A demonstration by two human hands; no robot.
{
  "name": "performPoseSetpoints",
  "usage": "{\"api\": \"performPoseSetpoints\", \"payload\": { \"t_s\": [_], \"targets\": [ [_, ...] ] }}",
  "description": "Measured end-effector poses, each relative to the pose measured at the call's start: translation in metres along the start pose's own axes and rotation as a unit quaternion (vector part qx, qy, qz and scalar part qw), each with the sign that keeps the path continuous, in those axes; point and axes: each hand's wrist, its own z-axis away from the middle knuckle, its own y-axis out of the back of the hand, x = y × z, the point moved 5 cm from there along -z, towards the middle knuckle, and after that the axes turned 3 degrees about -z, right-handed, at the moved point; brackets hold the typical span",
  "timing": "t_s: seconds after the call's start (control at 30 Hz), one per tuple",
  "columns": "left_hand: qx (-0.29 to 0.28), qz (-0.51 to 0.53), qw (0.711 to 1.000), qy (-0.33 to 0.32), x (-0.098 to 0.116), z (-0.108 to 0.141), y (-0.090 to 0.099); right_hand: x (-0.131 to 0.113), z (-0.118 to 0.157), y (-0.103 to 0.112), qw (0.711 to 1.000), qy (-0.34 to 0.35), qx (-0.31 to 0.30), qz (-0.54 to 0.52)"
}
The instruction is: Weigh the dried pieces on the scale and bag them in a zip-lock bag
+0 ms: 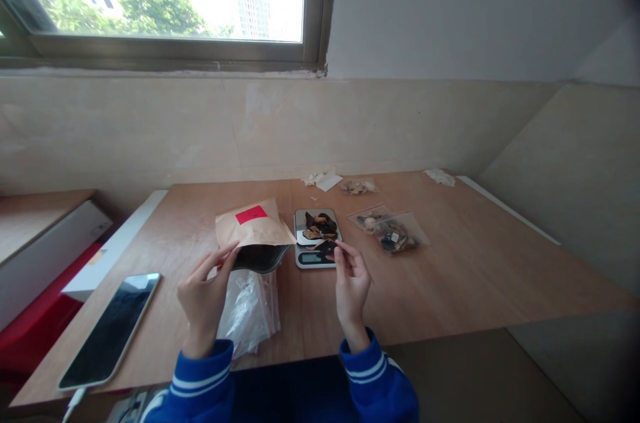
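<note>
1. Paper bag [253, 226], brown kraft with a red label [251, 214], is tilted up in front of you, and a dark inner layer [261, 258] shows along its lower edge.
2. Digital kitchen scale [317, 260] sits just right of that bag, holding a heap of dark brown dried chips [319, 226] on its metal plate.
3. Clear plastic bag [387, 230], further right on the wooden table [450, 276], holds more dried pieces.
4. Your left hand [205, 290] is raised from a blue sleeve [200, 383], above a crumpled plastic bag [247, 313]. Its fingers [220, 263] are slightly spread and curve against the lower edge of the paper bag.
5. Your right hand [350, 283] is raised beside the scale, palm turned inward. Its thumb and forefinger [340, 251] pinch a dark chip [326, 250] just above the scale's front edge, and the other fingers curl loosely.
6. Phone [110, 330] lies on the table, left of your left hand.
</note>
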Motion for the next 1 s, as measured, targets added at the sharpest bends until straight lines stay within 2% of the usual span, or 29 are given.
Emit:
{"api": "performPoseSetpoints", "payload": {
  "t_s": [0.07,0.13,0.23,0.3,0.5,0.67,0.87,1.0],
  "targets": [
    [-0.001,-0.002,1.0,0.0,-0.001,0.001,0.001,0.012,-0.017,0.009,0.998,0.04,-0.017,0.035],
    [-0.004,-0.003,1.0,-0.001,-0.001,0.002,0.002,0.019,-0.031,0.01,0.989,0.102,-0.077,0.076],
    [-0.009,-0.006,1.0,-0.002,-0.001,0.003,0.002,0.025,-0.041,0.002,0.961,0.174,-0.179,0.121],
    [-0.011,-0.006,1.0,-0.001,-0.001,0.004,0.0,0.028,-0.043,-0.004,0.945,0.199,-0.215,0.143],
    [-0.021,-0.008,1.0,0.001,-0.003,0.005,-0.001,0.039,-0.043,-0.018,0.917,0.247,-0.247,0.192],
    [-0.014,-0.009,1.0,-0.001,-0.003,0.003,0.004,0.052,-0.046,-0.02,0.879,0.28,-0.284,0.263],
    [-0.014,-0.011,1.0,-0.003,-0.002,0.003,0.007,0.057,-0.049,-0.019,0.821,0.297,-0.263,0.41],
    [-0.015,-0.006,1.0,-0.004,-0.004,0.004,0.007,0.05,-0.047,-0.018,0.814,0.303,-0.265,0.418]
  ]
}}
